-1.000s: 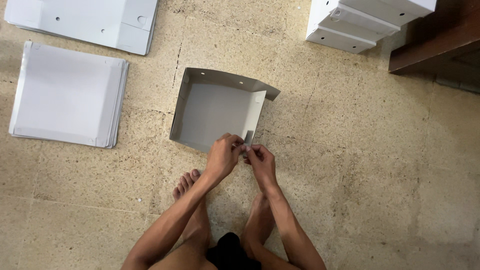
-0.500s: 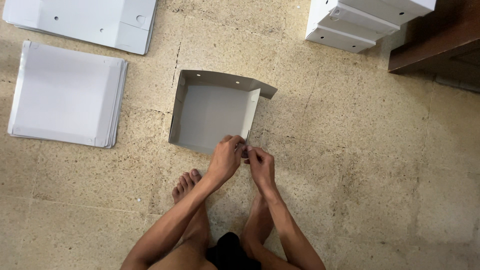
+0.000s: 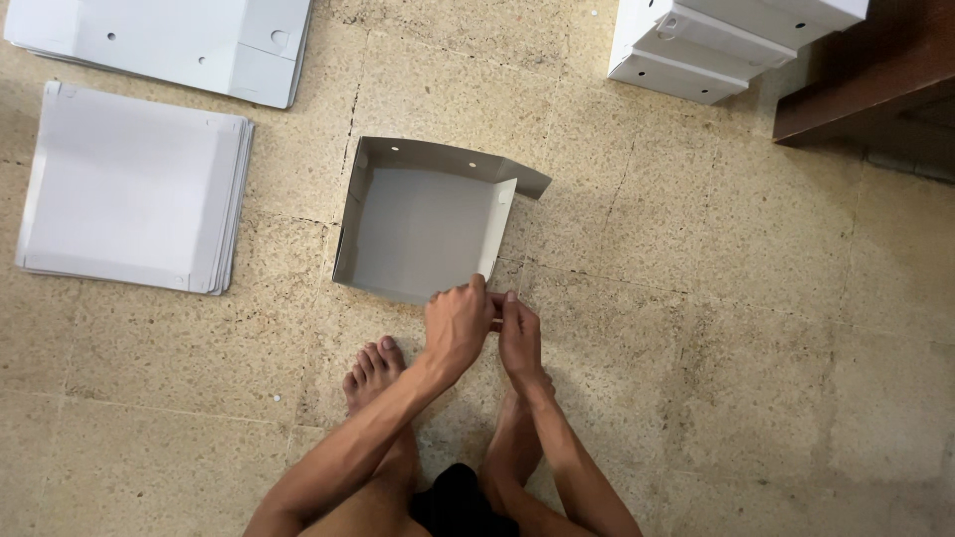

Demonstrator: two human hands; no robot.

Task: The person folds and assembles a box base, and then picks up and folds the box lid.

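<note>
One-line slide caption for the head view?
Both hands, left hand and right hand, pinch the near corner of a half-folded grey cardboard box.

Half-folded grey cardboard box [image 3: 418,224] lying open-side up on the floor.

Its far and left walls stand upright, the right flap leans loosely inward, a far-right corner flap splays outward, and its near right corner is pinched.

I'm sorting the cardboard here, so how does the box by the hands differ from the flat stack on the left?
The box is folded, its walls raised around an open tray; the stack lies flat, unfolded. The box is a single piece; the stack is several sheets piled together. Both hands, left hand and right hand, meet at the box's near corner; the stack lies untouched. Both are pale grey-white cardboard on the floor.
</note>
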